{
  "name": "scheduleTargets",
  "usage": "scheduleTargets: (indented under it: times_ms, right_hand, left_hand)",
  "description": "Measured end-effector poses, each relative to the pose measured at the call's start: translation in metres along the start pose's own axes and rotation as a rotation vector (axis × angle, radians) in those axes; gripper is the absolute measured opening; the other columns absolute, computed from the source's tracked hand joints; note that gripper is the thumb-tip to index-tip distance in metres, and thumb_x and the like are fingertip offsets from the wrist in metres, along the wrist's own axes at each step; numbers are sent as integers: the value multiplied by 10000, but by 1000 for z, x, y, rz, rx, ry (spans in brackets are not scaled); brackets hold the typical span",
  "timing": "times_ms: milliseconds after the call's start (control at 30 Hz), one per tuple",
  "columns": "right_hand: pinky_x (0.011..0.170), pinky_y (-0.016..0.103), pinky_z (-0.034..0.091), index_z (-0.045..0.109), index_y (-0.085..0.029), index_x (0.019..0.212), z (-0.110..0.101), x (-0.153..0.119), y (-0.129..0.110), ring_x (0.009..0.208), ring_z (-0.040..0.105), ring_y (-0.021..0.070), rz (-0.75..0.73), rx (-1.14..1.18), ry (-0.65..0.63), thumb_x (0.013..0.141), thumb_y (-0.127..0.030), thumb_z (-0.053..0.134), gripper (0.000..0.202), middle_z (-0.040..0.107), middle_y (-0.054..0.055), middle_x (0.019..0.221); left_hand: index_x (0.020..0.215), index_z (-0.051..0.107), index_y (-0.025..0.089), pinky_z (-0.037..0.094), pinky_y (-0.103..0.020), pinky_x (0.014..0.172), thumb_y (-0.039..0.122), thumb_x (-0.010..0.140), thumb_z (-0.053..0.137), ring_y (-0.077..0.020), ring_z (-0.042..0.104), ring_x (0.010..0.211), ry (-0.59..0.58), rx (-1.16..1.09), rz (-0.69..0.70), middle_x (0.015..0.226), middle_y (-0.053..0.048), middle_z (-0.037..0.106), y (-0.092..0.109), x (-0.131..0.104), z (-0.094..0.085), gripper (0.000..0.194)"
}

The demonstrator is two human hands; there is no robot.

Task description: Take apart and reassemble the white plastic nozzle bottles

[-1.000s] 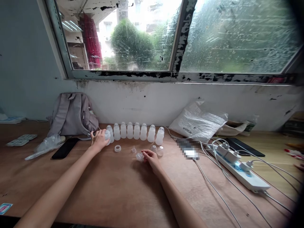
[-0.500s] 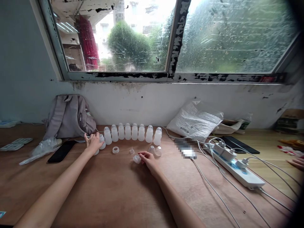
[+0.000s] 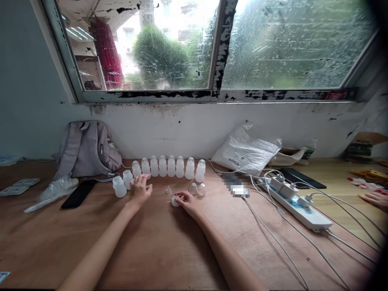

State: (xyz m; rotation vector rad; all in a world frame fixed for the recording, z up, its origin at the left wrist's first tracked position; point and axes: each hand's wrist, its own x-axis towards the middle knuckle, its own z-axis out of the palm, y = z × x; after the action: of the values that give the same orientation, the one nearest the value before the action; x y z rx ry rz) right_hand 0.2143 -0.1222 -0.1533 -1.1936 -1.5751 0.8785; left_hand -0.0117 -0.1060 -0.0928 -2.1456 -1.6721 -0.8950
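Note:
My left hand [image 3: 140, 190] hovers low over the table with fingers and thumb apart, around a pale bottle collar that it mostly hides. Beside it stand two frosted baby bottles without tops, one nearer [image 3: 119, 187] and one behind [image 3: 127, 179]. My right hand [image 3: 188, 202] pinches the edge of a clear plastic bottle collar [image 3: 175, 201] at the tabletop. A small clear nipple [image 3: 168, 190] sits between my hands. Just beyond my right hand are two clear domed caps, one left [image 3: 193, 187] and one right [image 3: 201, 190].
A row of several capped baby bottles [image 3: 171, 166] stands at the back. Left are a backpack [image 3: 86, 149], a black phone [image 3: 79, 194] and a plastic bag [image 3: 56, 192]. Right are a silvery bag [image 3: 245, 149], a power strip [image 3: 312, 216] with cables, and another person's hand [image 3: 374, 199].
My left hand has moved right, away from the open bottles, to the collar on the table. The collar in my right hand has turned from tilted to flatter.

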Motion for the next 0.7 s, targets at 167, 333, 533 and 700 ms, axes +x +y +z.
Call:
scheduleTargets:
  times_ms: [167,333,533,700]
  right_hand:
    - [615,252,429,621,-178,833,2,-2,2,571,458,91,-47,-128,38,643,-247,627,202,460,-7,765]
    - [615,245,411,573,-170,721,2,-3,-4,603,464,105,-63,-122,49,652,-191,610,81,451,-15,727]
    - [573,233,390,525,-182,683,6,-8,-11,588,441,107,-109,-136,-4,656,-206,615,97,446,-18,725]
    - [557,233,387,501,-185,655,12,-10,-10,601,435,116,-130,-171,22,672,-219,598,104,439,-8,730]
  left_hand:
    - [1149,456,223,264,-388,906,233,696,512,-231,434,1048,-239,-190,116,1121,-66,528,60,-29,33,456]
    - [1066,524,255,253,-414,900,285,690,537,-236,426,1043,-380,-266,120,1112,-44,529,71,-38,43,378]
    - [1021,546,251,245,-415,904,373,701,553,-233,435,1018,-350,-306,111,1067,-46,552,67,-42,39,342]
    - [1029,538,262,249,-400,898,308,697,571,-225,446,1003,-346,-320,103,1057,-39,563,69,-44,39,337]
